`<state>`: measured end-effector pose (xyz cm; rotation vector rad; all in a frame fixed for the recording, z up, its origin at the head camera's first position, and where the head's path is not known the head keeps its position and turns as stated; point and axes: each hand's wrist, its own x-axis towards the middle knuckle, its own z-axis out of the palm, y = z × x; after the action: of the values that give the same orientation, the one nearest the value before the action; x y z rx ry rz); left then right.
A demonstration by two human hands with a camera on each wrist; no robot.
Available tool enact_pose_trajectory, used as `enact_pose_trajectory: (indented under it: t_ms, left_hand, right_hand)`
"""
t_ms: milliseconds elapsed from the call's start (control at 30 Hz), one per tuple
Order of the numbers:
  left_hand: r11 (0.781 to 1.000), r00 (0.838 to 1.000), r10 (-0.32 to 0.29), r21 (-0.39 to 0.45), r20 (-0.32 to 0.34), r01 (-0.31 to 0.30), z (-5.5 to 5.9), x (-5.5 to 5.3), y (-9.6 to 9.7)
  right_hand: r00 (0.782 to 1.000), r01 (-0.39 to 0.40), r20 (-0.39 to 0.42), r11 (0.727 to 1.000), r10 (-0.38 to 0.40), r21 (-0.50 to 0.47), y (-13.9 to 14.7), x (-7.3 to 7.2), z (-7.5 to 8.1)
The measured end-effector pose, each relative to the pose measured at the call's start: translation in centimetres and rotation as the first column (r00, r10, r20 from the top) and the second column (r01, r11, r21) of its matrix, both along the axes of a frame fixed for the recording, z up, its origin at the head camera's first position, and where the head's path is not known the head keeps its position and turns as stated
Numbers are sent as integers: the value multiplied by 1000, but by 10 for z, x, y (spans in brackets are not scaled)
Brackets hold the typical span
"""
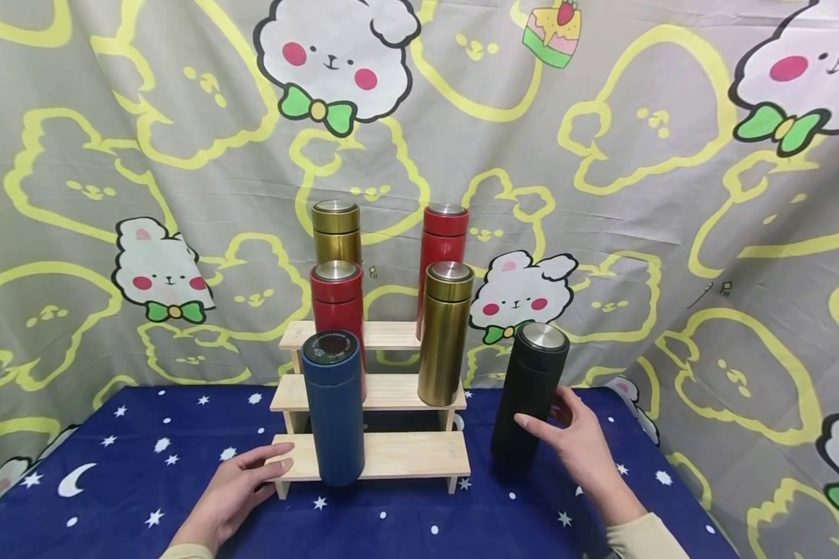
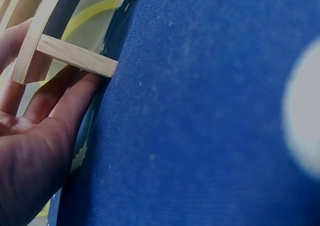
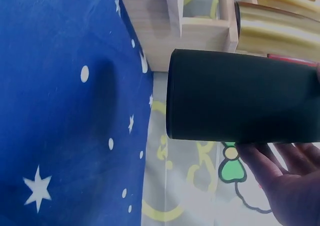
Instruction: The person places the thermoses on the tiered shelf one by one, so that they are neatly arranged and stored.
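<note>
My right hand point(image 1: 583, 446) grips a black thermos bottle point(image 1: 530, 396) with a silver-topped lid, to the right of the stand. The bottle leans a little, and the right wrist view shows its base point(image 3: 172, 94) raised off the blue cloth. My left hand point(image 1: 234, 489) holds the left end of the lowest step of a three-step wooden stand point(image 1: 416, 454); in the left wrist view its fingers point(image 2: 70, 104) reach round the board by a short leg. On that step stands a blue thermos point(image 1: 333, 419), left of the middle.
The middle step carries a red thermos point(image 1: 337, 303) on the left and a gold one point(image 1: 444, 334) on the right. At the top are another gold thermos point(image 1: 336, 233) and another red one point(image 1: 443, 237). A patterned curtain point(image 1: 203, 155) hangs behind the star-printed cloth point(image 1: 182, 435).
</note>
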<state>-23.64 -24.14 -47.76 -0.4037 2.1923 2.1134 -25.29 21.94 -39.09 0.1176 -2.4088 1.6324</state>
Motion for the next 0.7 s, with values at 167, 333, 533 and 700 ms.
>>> enact_pose_trajectory:
  t_ms: [167, 333, 533, 700]
  left_hand:
    - [1000, 1000, 0, 1, 4, 0, 1, 0, 1]
    - [1000, 1000, 2, 7, 3, -2, 2, 1, 1]
    - [1000, 1000, 4, 5, 10, -4, 2, 1, 1]
    - [1000, 1000, 4, 6, 14, -4, 2, 0, 1]
  right_hand:
    - [1000, -13, -3, 1000, 13, -3, -5, 3, 5]
    - [1000, -20, -23, 1000, 20, 0, -11, 8, 12]
    - [998, -47, -46, 999, 47, -10, -21, 14, 15]
    - [996, -76, -56, 996, 74, -36, -29, 14, 15]
